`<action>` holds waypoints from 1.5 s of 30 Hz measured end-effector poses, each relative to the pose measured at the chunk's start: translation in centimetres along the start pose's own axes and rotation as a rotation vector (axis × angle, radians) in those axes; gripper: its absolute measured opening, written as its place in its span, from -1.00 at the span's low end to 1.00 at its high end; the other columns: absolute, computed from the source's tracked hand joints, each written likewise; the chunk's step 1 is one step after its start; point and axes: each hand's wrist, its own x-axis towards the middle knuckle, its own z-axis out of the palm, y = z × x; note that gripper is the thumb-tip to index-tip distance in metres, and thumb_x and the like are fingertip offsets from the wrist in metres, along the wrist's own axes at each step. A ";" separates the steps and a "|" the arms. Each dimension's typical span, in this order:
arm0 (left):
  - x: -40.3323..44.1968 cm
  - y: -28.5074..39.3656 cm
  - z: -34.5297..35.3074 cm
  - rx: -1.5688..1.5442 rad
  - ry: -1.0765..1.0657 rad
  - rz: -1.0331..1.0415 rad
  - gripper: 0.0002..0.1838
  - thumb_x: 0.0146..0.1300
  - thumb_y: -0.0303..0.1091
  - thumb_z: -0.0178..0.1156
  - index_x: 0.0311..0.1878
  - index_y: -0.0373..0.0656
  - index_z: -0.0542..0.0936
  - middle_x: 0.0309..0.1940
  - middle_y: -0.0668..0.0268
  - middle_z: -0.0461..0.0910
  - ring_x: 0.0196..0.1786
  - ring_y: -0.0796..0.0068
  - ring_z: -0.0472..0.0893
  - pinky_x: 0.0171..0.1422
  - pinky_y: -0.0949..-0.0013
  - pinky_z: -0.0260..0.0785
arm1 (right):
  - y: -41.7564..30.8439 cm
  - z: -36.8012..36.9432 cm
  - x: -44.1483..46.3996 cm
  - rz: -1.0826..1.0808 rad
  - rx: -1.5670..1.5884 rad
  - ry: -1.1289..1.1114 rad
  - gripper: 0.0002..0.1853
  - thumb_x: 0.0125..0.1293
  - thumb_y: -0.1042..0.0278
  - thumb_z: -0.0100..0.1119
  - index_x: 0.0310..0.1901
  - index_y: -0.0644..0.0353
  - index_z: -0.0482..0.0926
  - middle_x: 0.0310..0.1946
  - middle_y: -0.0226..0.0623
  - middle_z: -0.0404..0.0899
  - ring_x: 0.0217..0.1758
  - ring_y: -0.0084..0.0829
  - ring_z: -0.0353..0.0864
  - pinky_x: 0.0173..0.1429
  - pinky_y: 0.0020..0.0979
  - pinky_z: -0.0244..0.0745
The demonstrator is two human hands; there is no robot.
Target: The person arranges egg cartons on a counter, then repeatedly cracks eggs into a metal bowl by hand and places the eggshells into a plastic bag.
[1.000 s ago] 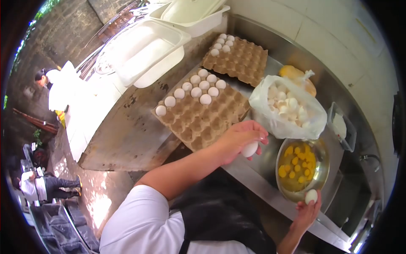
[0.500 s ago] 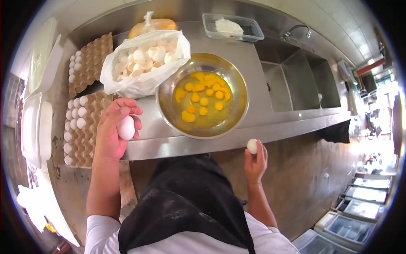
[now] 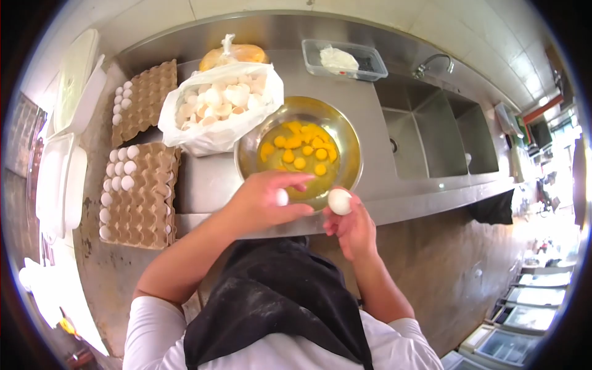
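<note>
My left hand [image 3: 262, 200] is over the near left rim of the steel bowl [image 3: 359, 154]. A white egg [image 3: 282, 197] sits in its palm, partly hidden, while the thumb and forefinger stretch out to the right. My right hand [image 3: 356, 231] grips another white egg [image 3: 340, 201] between thumb and fingers at the bowl's near right rim. The two hands are close together but apart. Inside the bowl lie several egg yolks [image 3: 300, 163] in clear egg white; my left hand covers some of them.
A white plastic bag [image 3: 209, 139] full of eggshells stands against the bowl's left side. Left of it are cardboard egg trays [image 3: 139, 206] with several eggs. Behind are a tied bag of orange stuff [image 3: 234, 57] and a clear plastic container [image 3: 370, 73]. A double sink [image 3: 425, 129] is at right.
My left hand has swung right from beside the egg trays to the bowl, carrying its egg. My right hand has moved left and slightly up to the bowl's rim with its egg.
</note>
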 end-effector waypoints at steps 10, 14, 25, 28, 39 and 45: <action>1.8 -0.9 0.7 0.348 0.073 0.045 -0.58 0.07 -0.17 0.41 0.00 -0.13 0.69 -0.17 0.16 0.71 -0.08 0.12 0.68 0.00 0.20 0.53 | 0.9 4.0 4.3 0.126 -0.168 -0.115 -0.43 0.59 -0.17 -0.25 0.22 0.19 0.44 -0.32 -0.30 0.60 -0.41 -0.46 0.56 -0.36 -0.42 0.43; 2.5 -1.2 0.9 0.407 0.104 0.086 -0.59 0.07 -0.17 0.39 -0.02 -0.13 0.69 -0.20 0.15 0.70 -0.11 0.10 0.68 -0.04 0.19 0.53 | 0.4 4.1 5.2 0.132 -0.212 -0.085 -0.48 0.62 -0.09 -0.27 0.19 0.19 0.47 -0.33 -0.39 0.56 -0.41 -0.59 0.53 -0.36 -0.53 0.42; 5.2 -3.4 1.9 0.300 0.250 0.024 -0.64 0.03 -0.19 0.35 -0.12 -0.18 0.71 -0.25 0.11 0.72 -0.18 0.05 0.69 -0.09 0.15 0.54 | -1.0 2.7 8.9 0.164 -0.383 -0.134 -0.54 0.59 -0.12 -0.20 0.05 0.13 0.50 -0.37 -0.41 0.55 -0.45 -0.57 0.50 -0.39 -0.50 0.41; 6.1 -3.3 1.6 0.279 0.206 -0.035 -0.62 0.04 -0.23 0.37 -0.06 -0.18 0.71 -0.22 0.13 0.73 -0.15 0.10 0.70 -0.03 0.22 0.55 | -1.8 2.8 9.9 0.161 -0.408 -0.162 -0.52 0.58 -0.15 -0.18 0.05 0.14 0.49 -0.37 -0.40 0.53 -0.45 -0.57 0.49 -0.39 -0.51 0.43; 6.9 -3.3 0.0 0.467 0.271 0.133 -0.62 0.06 -0.24 0.39 -0.03 -0.14 0.70 -0.17 0.14 0.71 -0.12 0.09 0.68 -0.02 0.18 0.55 | -4.2 2.7 11.5 -0.298 -1.026 -0.216 -0.55 0.53 -0.09 -0.02 0.05 0.19 0.51 -0.32 -0.22 0.61 -0.38 -0.49 0.61 -0.30 -0.38 0.49; 5.2 -3.5 0.2 0.473 0.320 0.157 -0.56 0.08 -0.18 0.40 0.04 -0.12 0.65 -0.14 0.15 0.70 -0.09 0.10 0.68 0.00 0.17 0.54 | -4.6 3.2 10.8 -0.166 -1.044 -0.242 -0.54 0.53 -0.09 -0.03 0.12 0.16 0.51 -0.29 -0.21 0.67 -0.34 -0.46 0.66 -0.26 -0.36 0.50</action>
